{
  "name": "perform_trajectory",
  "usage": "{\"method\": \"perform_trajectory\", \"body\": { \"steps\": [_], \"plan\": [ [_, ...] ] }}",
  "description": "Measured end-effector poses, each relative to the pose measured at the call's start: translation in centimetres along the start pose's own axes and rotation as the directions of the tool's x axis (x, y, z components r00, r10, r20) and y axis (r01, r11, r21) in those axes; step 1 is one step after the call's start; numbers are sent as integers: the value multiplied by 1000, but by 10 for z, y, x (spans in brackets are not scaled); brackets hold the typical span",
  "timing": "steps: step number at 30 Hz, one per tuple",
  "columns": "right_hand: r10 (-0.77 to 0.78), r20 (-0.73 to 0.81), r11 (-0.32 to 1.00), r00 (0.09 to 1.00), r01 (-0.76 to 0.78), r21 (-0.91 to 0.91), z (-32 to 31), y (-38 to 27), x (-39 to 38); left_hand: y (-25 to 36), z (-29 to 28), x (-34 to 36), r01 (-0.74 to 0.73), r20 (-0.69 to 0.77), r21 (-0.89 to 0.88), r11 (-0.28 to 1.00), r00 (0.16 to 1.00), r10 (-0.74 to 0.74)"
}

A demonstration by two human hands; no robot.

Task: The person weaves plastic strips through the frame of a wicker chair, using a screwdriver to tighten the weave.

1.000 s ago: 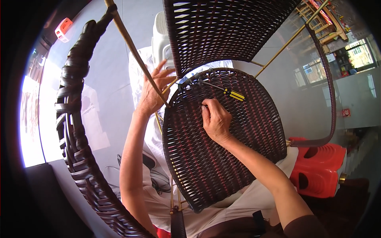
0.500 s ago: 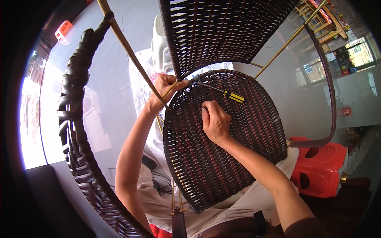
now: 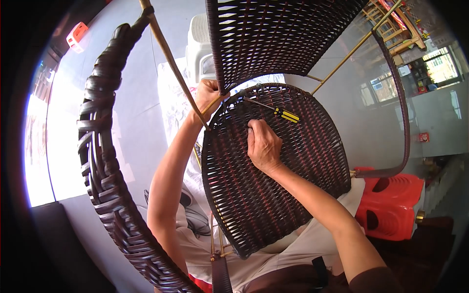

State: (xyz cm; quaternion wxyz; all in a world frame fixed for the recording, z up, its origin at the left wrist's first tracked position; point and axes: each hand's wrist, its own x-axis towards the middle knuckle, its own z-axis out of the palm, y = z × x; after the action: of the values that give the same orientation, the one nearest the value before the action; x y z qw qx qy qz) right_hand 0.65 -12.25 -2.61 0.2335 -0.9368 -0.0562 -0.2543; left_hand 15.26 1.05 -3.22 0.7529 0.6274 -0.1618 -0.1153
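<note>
Right hand (image 3: 264,146) sits palm-down on the woven chair seat (image 3: 273,190), fingers curled together and pinching at a strand near the seat's far edge. Can't tell if it's actually got the strand clamped. Left hand (image 3: 209,96) is closed around the seat's rim at the far left corner, right where the cane strut (image 3: 171,58) crosses. Yellow-and-black screwdriver (image 3: 278,112) lies loose on the weave just beyond the right hand, near the backrest (image 3: 273,39). Wrapped armrest (image 3: 105,161) curves off to the left, red plastic stool (image 3: 391,205) by the right edge. My take: keep that rim grip firm so the seat doesn't twist, and pull strands snug and flat, no kinks.
</note>
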Motion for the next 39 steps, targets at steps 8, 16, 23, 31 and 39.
{"method": "perform_trajectory", "body": {
  "steps": [8, 16, 23, 31, 39],
  "plan": [
    [-42, -9, 997, 999, 42, -58, -1, 1, -2, -4, -5, 10, -232, 24, 752, 617, 945, 325],
    [32, 11, 999, 999, -32, -16, -1, 1, -1, -1, -15, -26, -11, -176, 275, 961, 982, 62],
    [-14, -14, 999, 1000, 13, -30, 0, 1, -1, 12, -14, -35, 86, 7, -249, 965, 996, -87],
    [-23, -13, 998, 1000, 22, -66, 1, -1, -2, -24, -18, 14, -39, -175, 233, 972, 981, 81],
    [-29, 33, 995, 999, 32, -92, -2, -4, -2, -49, -22, 7, 3, -178, 523, 852, 978, 106]
  ]
}}
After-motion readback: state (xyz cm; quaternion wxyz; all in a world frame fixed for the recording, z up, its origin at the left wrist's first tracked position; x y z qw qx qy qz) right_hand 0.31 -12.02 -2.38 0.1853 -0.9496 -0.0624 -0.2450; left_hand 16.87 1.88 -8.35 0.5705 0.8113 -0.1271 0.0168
